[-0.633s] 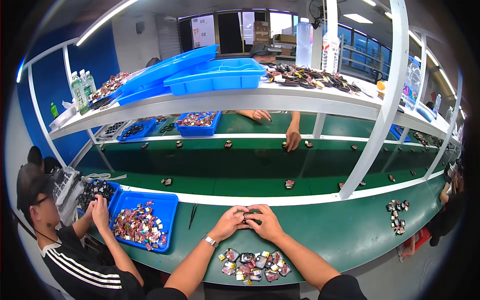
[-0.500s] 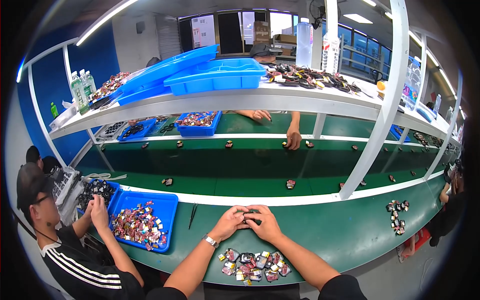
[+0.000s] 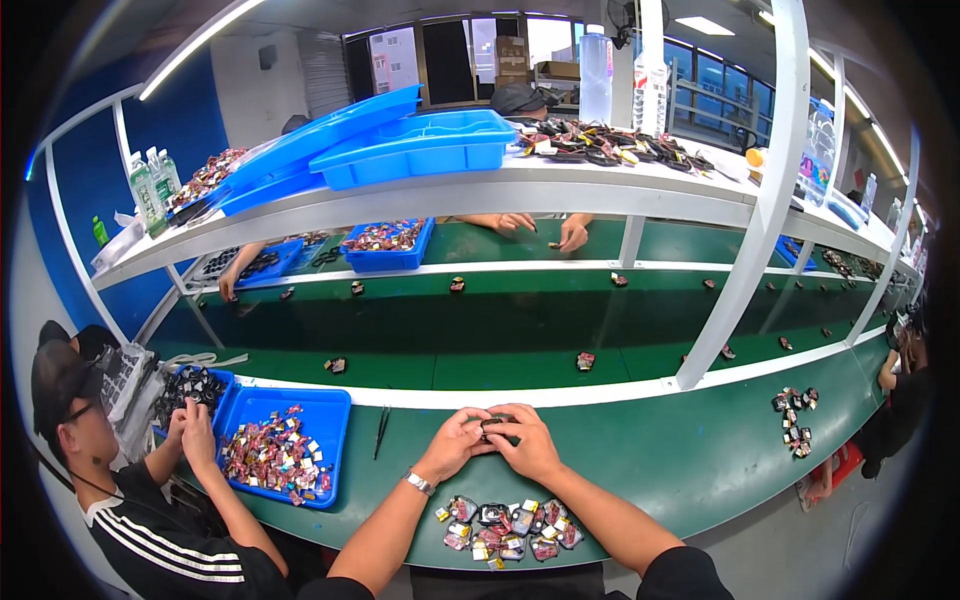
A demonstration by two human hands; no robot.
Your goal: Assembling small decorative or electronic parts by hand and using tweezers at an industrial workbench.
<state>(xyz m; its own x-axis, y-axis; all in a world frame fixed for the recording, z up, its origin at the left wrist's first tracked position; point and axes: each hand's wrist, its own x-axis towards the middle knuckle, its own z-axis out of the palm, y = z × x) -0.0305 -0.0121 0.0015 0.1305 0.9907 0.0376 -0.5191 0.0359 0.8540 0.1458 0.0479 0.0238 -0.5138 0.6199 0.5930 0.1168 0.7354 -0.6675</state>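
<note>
Above the green worktop (image 3: 640, 450), my left hand (image 3: 452, 446) and my right hand (image 3: 528, 446) meet with fingers closed around a small black casing (image 3: 491, 424). Most of it is hidden behind the fingers, so its details cannot be made out. Between my forearms lies a cluster of small electronic assemblies (image 3: 513, 531), with dark or clear casings and red, yellow and white parts. Black tweezers (image 3: 381, 432) rest on the worktop to the left of my left hand.
A blue tray (image 3: 344, 425) of loose red and white parts stands at left, beside a seated co-worker (image 3: 130, 500). Beyond a white rail, a green conveyor (image 3: 480, 345) carries spaced assemblies. A white shelf post (image 3: 745, 230) rises at right. More assemblies (image 3: 795, 420) sit far right.
My hands stay together around the casing with only slight finger movement. Across the conveyor, a co-worker's hand has drawn back from the belt, and another hand has reached in at far left.
</note>
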